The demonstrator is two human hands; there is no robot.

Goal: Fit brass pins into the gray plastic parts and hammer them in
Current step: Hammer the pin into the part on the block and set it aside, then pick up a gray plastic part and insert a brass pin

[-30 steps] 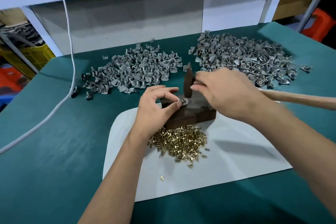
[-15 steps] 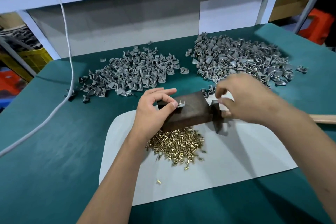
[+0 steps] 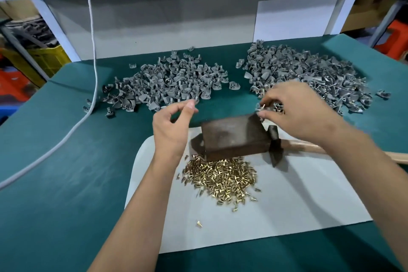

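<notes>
Green cloth covers the table (image 3: 66, 183), and a white sheet (image 3: 287, 205) lies on it near the person. On the far part of this sheet stands a dark brown block (image 3: 234, 134), and a heap of brass pins (image 3: 220, 176) lies just in front of it, with one single pin (image 3: 199, 224) apart, nearer to the person. The hammer (image 3: 274, 144) lies on the sheet with its dark head touching the right end of the block, and its wooden handle goes out to the right under the right forearm. The right hand (image 3: 295, 115) is above the far right corner of the block; its thumb and first finger pinch a small gray plastic part (image 3: 260, 107) with a pin in it, just at the near edge of the right pile of gray parts (image 3: 309, 75). The left hand (image 3: 171, 127) is in the air to the left of the block, near the left pile of gray parts (image 3: 167, 81). Its thumb and first finger are bent toward each other with a narrow gap; the tips are blurred, and I cannot tell if something is between them. A white cable (image 3: 92, 51) hangs down from above at the left and runs over the cloth toward the left edge. Behind the table are a gray wall panel (image 3: 176, 17) and, at the far left, a yellow crate (image 3: 46, 59).
</notes>
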